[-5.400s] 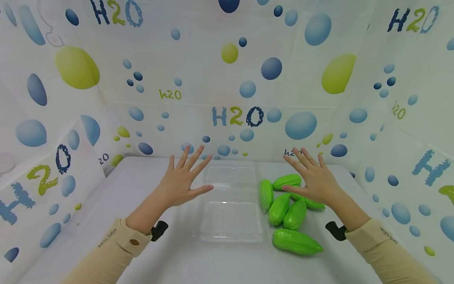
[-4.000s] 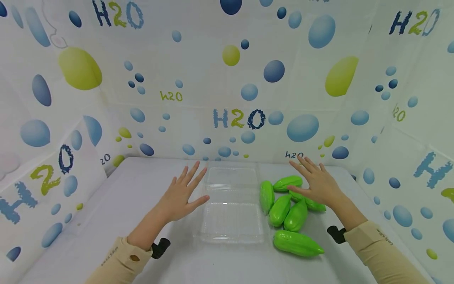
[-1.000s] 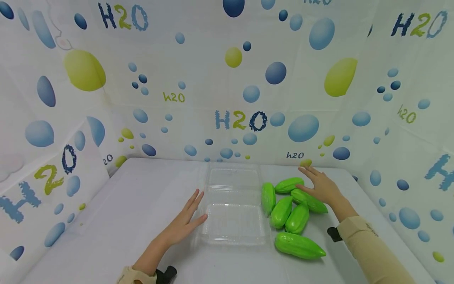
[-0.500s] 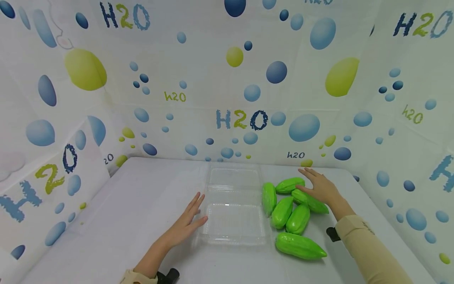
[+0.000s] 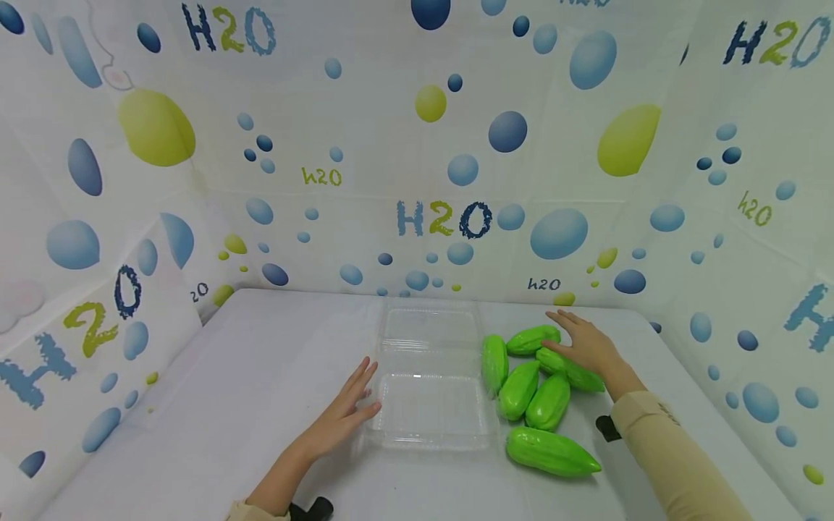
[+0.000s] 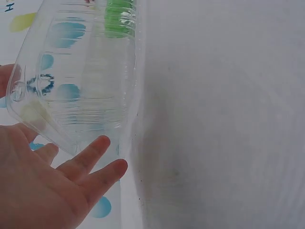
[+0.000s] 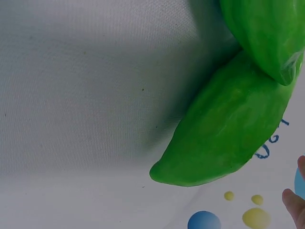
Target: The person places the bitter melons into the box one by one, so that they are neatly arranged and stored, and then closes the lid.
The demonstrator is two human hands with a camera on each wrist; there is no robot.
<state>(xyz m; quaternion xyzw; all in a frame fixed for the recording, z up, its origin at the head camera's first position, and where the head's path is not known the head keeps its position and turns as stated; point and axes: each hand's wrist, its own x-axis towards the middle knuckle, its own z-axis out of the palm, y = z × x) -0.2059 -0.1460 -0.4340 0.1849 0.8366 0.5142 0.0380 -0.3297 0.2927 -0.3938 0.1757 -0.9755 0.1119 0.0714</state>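
A clear plastic clamshell container (image 5: 430, 416) stands unfolded in mid-table, its lid half (image 5: 430, 329) at the back. My left hand (image 5: 339, 420) is beside its left wall, fingers straight and spread, holding nothing; the left wrist view has these fingertips (image 6: 104, 142) right at the container's edge. To the right of the container lie several glossy green, ridged, tapering vegetables (image 5: 546, 401). Over the back ones my right hand (image 5: 589, 347) reaches with relaxed, extended fingers, overlapping one long green vegetable (image 5: 570, 370). Only bits of the right fingertips (image 7: 293, 202) show in the right wrist view.
A single green vegetable (image 5: 552, 451) lies nearest the front, apart from the cluster. White cloth covers the table (image 5: 274, 347). A printed curtain (image 5: 365, 130) with bubbles and lettering rises behind and along both sides.
Both hands, raised and spread at first, have come down: the left towards me beside the container, the right lower over the green vegetables. In the last half second they have barely moved.
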